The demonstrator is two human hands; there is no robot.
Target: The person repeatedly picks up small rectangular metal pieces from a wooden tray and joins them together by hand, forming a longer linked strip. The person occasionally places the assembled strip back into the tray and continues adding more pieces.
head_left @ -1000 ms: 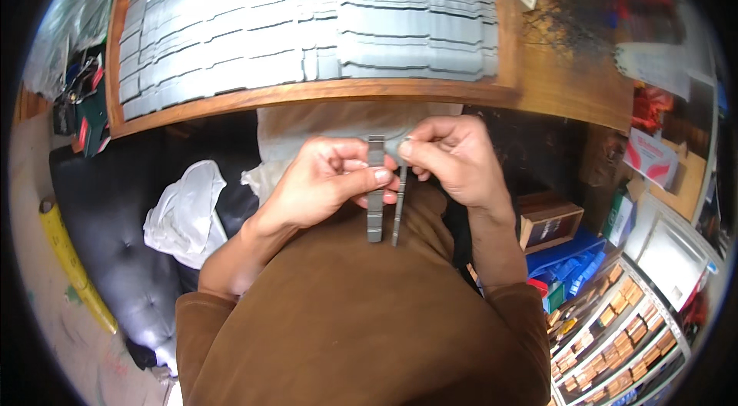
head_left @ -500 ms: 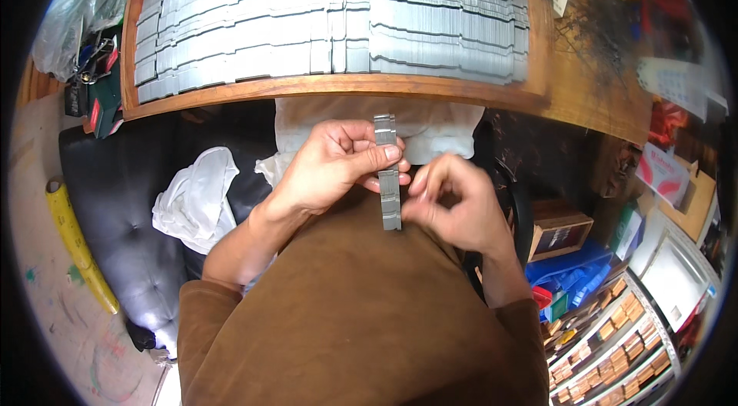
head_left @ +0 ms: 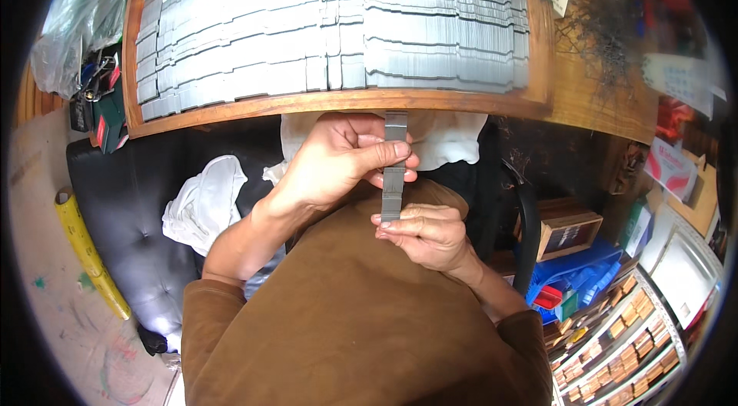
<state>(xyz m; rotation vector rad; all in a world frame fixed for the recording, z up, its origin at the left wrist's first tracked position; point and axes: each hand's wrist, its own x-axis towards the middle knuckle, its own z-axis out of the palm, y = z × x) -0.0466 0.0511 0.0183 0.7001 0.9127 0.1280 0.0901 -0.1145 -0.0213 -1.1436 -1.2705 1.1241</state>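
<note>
Head view: a narrow grey metal strip (head_left: 393, 168) stands upright in front of the person's chest, just below the front edge of a wooden tray (head_left: 338, 101). The left hand (head_left: 338, 160) is closed around its upper half, thumb pressed flat across the face and fingers curled behind. The right hand (head_left: 427, 237) is closed on the lower end, with the thumb and forefinger pinching the bottom tip from beneath. Both grips are clamped on the strip, and the piece spans the gap between them.

The tray is packed with long rows of similar grey strips (head_left: 330, 29) standing on edge. To the right of it, on the bench (head_left: 607, 91), lies a dark tangle of wire bits (head_left: 603, 21). A white cloth (head_left: 204, 202) rests on the black padded seat (head_left: 115, 206) at the left, and open blue bins (head_left: 573, 294) sit low on the right.

The strip is thin and held only at its two ends, so uneven pressure from either thumb could bend or kink it. The right-hand pinch covers very little metal; a slip there would probably let the lower end swing free or drop the piece into the lap. Its edges look sharp enough to nick a fingertip.
</note>
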